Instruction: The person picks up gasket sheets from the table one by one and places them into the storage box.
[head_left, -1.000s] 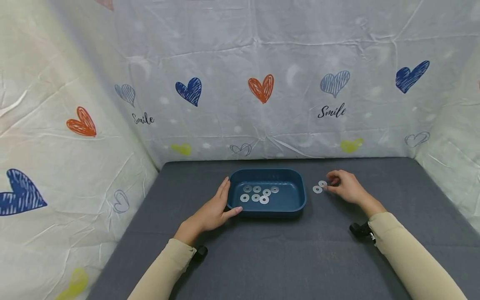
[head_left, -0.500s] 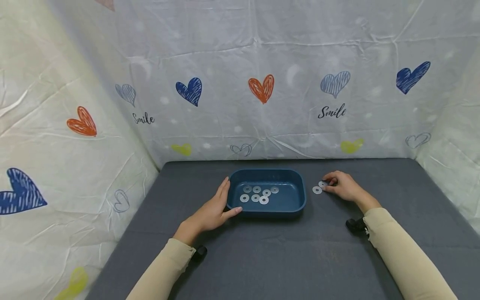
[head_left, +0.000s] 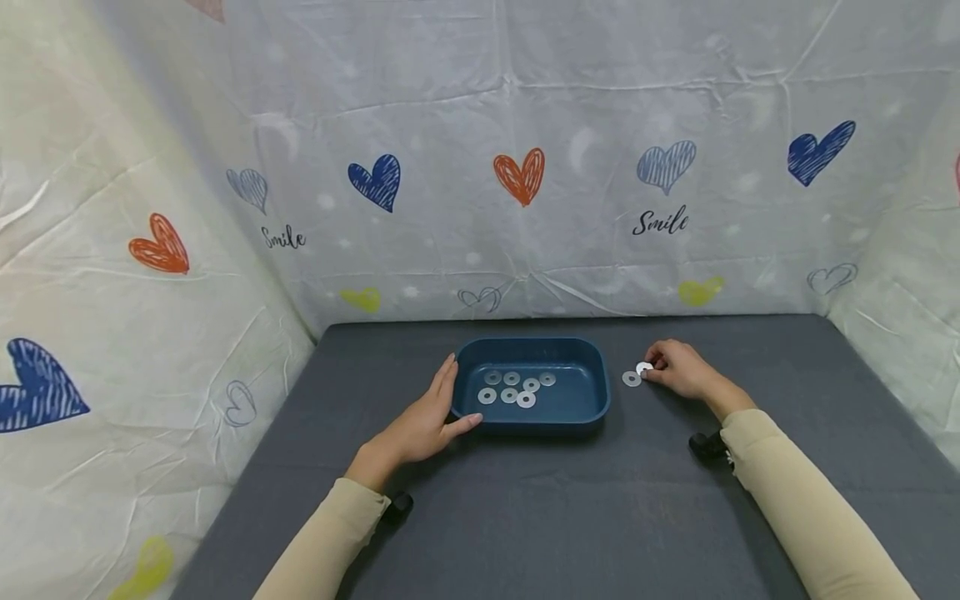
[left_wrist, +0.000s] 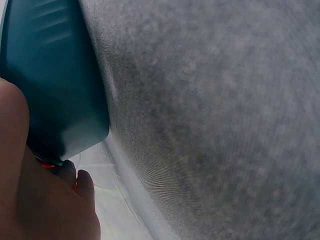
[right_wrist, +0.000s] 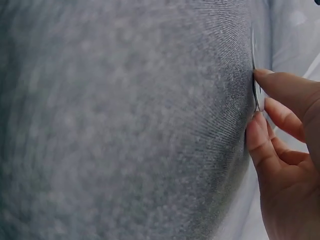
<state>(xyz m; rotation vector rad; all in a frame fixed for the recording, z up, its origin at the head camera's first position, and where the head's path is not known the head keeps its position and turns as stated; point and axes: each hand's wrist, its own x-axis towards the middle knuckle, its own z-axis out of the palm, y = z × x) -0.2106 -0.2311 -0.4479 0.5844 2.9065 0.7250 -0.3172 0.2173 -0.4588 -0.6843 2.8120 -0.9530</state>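
In the head view my left hand (head_left: 420,427) rests against the left end of a blue rectangular tray (head_left: 543,428), fingers straight along its side and thumb at the front left corner. Several flat metal washers (head_left: 526,400) lie in the tray, mostly toward its left half. To the right of the tray, my right hand (head_left: 686,372) pinches one washer (head_left: 642,367) by its edges between thumb and fingers, at the table. A second washer (head_left: 632,379) lies flat just left of it. The right wrist view shows the fingertips (right_wrist: 257,131) touching the washer's thin edge.
A dark grey cloth covers the table (head_left: 570,517). Behind it hangs a pale curtain (head_left: 585,100) printed with hearts, and another stretch of curtain closes off the left side. Each wrist carries a small black camera.
My right hand has shifted slightly left and its fingers have closed on the farther washer, which now catches the light. The left hand and the tray stay in place.
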